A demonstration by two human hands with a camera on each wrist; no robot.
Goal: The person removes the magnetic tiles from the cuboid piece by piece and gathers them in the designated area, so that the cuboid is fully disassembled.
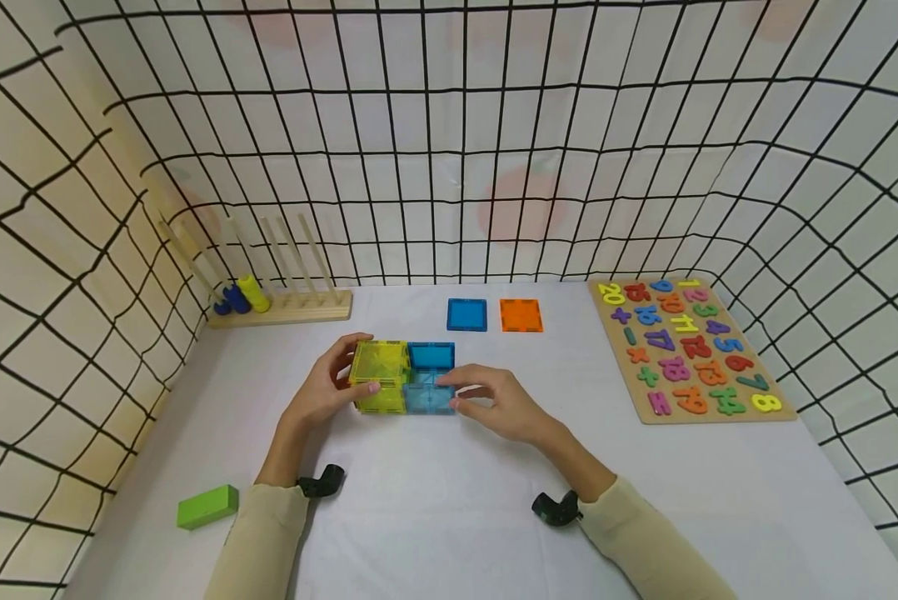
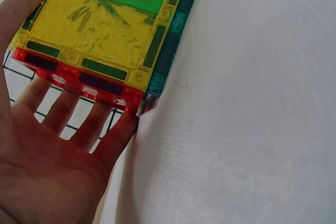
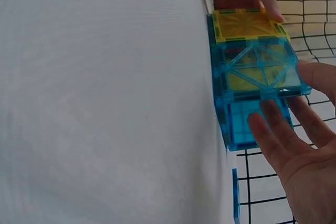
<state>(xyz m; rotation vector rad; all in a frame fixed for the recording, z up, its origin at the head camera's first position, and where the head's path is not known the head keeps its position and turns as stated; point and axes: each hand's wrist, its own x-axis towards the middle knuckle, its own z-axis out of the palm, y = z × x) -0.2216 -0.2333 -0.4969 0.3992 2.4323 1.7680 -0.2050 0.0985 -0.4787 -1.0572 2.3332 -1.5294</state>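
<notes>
A box built of see-through magnetic tiles stands on the white table, with a yellow cube (image 1: 379, 364) at the left and blue tiles (image 1: 431, 356) joined at its right. My left hand (image 1: 329, 379) grips the cube, thumb at the front and fingers along its left side. In the left wrist view those fingers touch a red side tile (image 2: 79, 80) next to the yellow front tile (image 2: 79, 30). My right hand (image 1: 505, 403) pinches a light blue tile (image 3: 260, 69) at its right edge, at the front of the blue section. Whether that tile touches the cube I cannot tell.
Behind the box lie a blue tile (image 1: 467, 315) and an orange tile (image 1: 521, 316). A wooden peg stand (image 1: 306, 307) is at the back left, a number puzzle board (image 1: 707, 354) at the right. A green block (image 1: 207, 507) lies front left. Black wire grid surrounds the table.
</notes>
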